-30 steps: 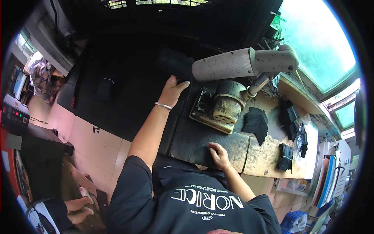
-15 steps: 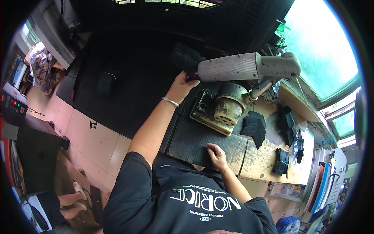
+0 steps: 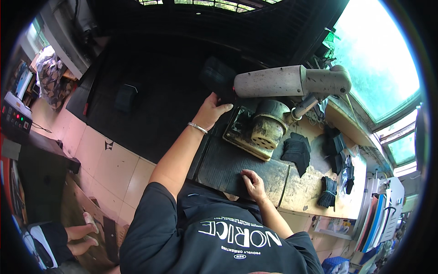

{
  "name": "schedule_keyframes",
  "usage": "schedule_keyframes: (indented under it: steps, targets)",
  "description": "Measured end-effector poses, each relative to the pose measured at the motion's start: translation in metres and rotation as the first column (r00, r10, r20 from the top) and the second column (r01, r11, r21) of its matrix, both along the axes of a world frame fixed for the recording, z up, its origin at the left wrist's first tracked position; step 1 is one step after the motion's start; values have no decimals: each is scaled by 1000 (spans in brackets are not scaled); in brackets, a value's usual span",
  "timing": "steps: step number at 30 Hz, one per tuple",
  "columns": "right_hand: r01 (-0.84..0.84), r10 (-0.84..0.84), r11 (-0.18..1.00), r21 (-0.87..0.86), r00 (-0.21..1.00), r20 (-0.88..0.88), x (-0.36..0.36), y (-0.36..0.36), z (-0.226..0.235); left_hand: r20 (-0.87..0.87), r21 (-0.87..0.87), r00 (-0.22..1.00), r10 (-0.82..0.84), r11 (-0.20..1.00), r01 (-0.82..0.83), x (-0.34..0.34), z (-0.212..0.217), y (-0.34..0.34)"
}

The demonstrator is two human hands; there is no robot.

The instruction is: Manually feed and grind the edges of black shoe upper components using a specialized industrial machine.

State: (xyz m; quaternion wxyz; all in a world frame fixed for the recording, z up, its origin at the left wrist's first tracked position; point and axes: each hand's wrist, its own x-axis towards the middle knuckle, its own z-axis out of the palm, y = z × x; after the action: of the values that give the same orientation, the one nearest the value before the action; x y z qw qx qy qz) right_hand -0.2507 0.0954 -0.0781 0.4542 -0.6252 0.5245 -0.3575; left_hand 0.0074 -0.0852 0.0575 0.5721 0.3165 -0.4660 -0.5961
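My left hand [image 3: 212,112] is stretched forward to the left end of a grey ribbed machine arm [image 3: 269,82]. Its thumb points right, and its fingers curl at something black whose shape is lost in the dark. Just beyond them lies a dark block-like shape [image 3: 218,72], too dim to name. My right hand [image 3: 254,184] rests on the dark ribbed mat [image 3: 223,169] at the bench's front edge, fingers loosely bent and nothing visible in them. Between the hands stands a stained, cream-coloured round housing [image 3: 268,125] on a flat base.
Stacks of black cut pieces [image 3: 296,153] lie right of the housing, near a tied black bundle [image 3: 327,192]. Another black piece [image 3: 125,97] sits on the wide black surface [image 3: 155,118] at left. Someone's legs [image 3: 80,235] show lower left; a control box [image 3: 17,116] is far left.
My left hand has drawn back slightly from the end of the machine arm, and its thumb is farther from it. The right hand stays where it was. The view has shifted slightly.
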Motion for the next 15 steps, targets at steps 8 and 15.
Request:
schedule_keyframes:
  steps: [8, 15]
  targets:
    - [-8, 8, 1000, 19, 1000, 3, -1, 0, -3, -44, -43, 999, 4, 999, -6, 2, -4, 8]
    - [3, -4, 1000, 6, 1000, 19, -1, -1, -4, -69, -46, 997, -44, 998, 41, 6, -11, 12]
